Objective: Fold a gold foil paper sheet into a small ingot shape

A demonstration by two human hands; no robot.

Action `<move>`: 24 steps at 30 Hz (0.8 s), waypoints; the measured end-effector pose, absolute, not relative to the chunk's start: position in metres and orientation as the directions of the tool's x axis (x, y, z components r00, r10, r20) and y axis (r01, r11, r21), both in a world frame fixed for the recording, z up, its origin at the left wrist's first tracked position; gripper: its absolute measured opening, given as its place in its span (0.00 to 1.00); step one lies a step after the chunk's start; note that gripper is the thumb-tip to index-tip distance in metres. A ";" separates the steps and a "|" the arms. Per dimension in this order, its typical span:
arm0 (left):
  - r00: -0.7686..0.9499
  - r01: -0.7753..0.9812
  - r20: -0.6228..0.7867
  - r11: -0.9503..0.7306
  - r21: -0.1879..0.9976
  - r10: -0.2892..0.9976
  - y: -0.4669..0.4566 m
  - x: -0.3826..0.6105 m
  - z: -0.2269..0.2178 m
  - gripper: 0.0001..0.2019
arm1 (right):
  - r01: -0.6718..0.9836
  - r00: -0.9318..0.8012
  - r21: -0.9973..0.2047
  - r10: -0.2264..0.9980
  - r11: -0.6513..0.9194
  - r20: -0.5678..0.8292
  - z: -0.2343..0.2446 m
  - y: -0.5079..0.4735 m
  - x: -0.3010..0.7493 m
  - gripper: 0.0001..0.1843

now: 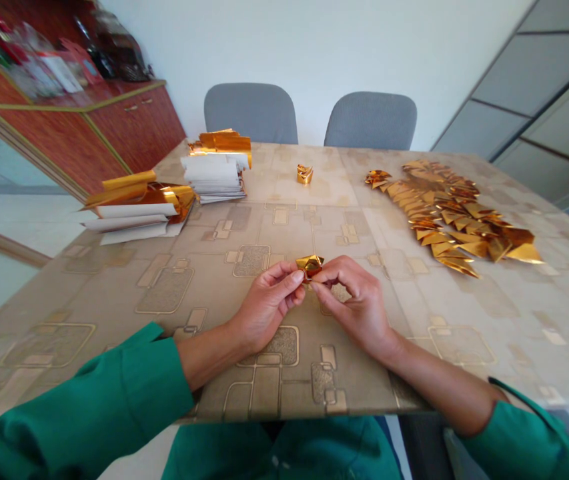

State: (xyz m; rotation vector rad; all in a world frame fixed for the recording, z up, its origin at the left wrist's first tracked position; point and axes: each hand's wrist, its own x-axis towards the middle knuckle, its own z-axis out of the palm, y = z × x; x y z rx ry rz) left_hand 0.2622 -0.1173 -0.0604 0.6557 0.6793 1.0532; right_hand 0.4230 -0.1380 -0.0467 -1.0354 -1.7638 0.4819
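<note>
A small folded piece of gold foil paper [310, 263] is held between both hands above the near part of the table. My left hand [271, 300] pinches its left side between thumb and fingers. From the right, my right hand [357, 300] closes thumb and index finger on its lower right edge. Farther back stands a single small folded gold piece [305, 175], apart from the rest. On the right spreads a long pile of folded gold foil pieces [457, 217], many with pointed ends.
Two stacks of gold and white paper sheets, a nearer one [137, 207] and a farther one [217, 170], lie at the left. The patterned tablecloth [164, 353] covers the table. Two grey chairs [250, 112] stand behind it, and a wooden cabinet [129, 127] with bottles is at the back left.
</note>
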 end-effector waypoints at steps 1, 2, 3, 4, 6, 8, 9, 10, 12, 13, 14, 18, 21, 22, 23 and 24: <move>0.354 -0.545 -0.179 0.358 0.758 0.918 -0.117 0.262 -0.061 0.09 | 0.421 -0.125 -0.725 0.826 0.545 0.549 -0.047 -0.138 0.423 0.05; 0.365 -0.540 -0.174 0.361 0.760 0.915 -0.117 0.262 -0.061 0.09 | 0.416 -0.108 -0.737 0.834 0.532 0.541 -0.047 -0.138 0.423 0.05; 0.368 -0.536 -0.171 0.359 0.764 0.914 -0.118 0.261 -0.061 0.10 | 0.412 -0.093 -0.749 0.842 0.519 0.532 -0.047 -0.137 0.423 0.05; 0.363 -0.531 -0.171 0.354 0.770 0.916 -0.118 0.261 -0.061 0.10 | 0.410 -0.085 -0.757 0.848 0.508 0.523 -0.047 -0.137 0.423 0.05; 0.338 -0.524 -0.181 0.345 0.779 0.924 -0.118 0.262 -0.061 0.10 | 0.415 -0.085 -0.760 0.853 0.500 0.514 -0.047 -0.136 0.423 0.04; 0.318 -0.519 -0.199 0.346 0.782 0.927 -0.119 0.262 -0.061 0.10 | 0.423 -0.085 -0.754 0.851 0.502 0.519 -0.048 -0.136 0.424 0.05; 0.310 -0.517 -0.208 0.348 0.782 0.928 -0.120 0.263 -0.061 0.11 | 0.426 -0.083 -0.752 0.849 0.503 0.522 -0.048 -0.136 0.424 0.06; 0.303 -0.514 -0.213 0.348 0.784 0.929 -0.121 0.263 -0.061 0.11 | 0.429 -0.082 -0.751 0.849 0.503 0.522 -0.048 -0.135 0.424 0.06; 0.290 -0.512 -0.211 0.338 0.790 0.933 -0.122 0.264 -0.061 0.11 | 0.435 -0.082 -0.751 0.853 0.496 0.516 -0.048 -0.135 0.424 0.08; 0.285 -0.512 -0.206 0.331 0.793 0.936 -0.122 0.265 -0.061 0.11 | 0.441 -0.080 -0.750 0.854 0.493 0.514 -0.048 -0.135 0.424 0.08; 0.284 -0.511 -0.201 0.325 0.795 0.938 -0.122 0.265 -0.061 0.11 | 0.450 -0.079 -0.747 0.855 0.490 0.513 -0.048 -0.135 0.423 0.09; 0.286 -0.496 -0.196 0.320 0.807 0.938 -0.124 0.267 -0.063 0.12 | 0.464 -0.099 -0.727 0.845 0.507 0.526 -0.049 -0.134 0.422 0.10; 0.289 -0.499 -0.205 0.330 0.802 0.935 -0.123 0.266 -0.064 0.13 | 0.447 -0.116 -0.731 0.844 0.516 0.524 -0.046 -0.136 0.423 0.11; 0.297 -0.511 -0.207 0.338 0.790 0.932 -0.123 0.266 -0.064 0.13 | 0.435 -0.130 -0.734 0.842 0.522 0.523 -0.043 -0.137 0.424 0.10; 0.309 -0.526 -0.210 0.350 0.775 0.928 -0.122 0.265 -0.063 0.12 | 0.412 -0.143 -0.742 0.842 0.529 0.521 -0.040 -0.137 0.426 0.09; 0.329 -0.539 -0.213 0.369 0.757 0.920 -0.120 0.264 -0.062 0.12 | 0.380 -0.152 -0.760 0.846 0.527 0.511 -0.038 -0.138 0.428 0.07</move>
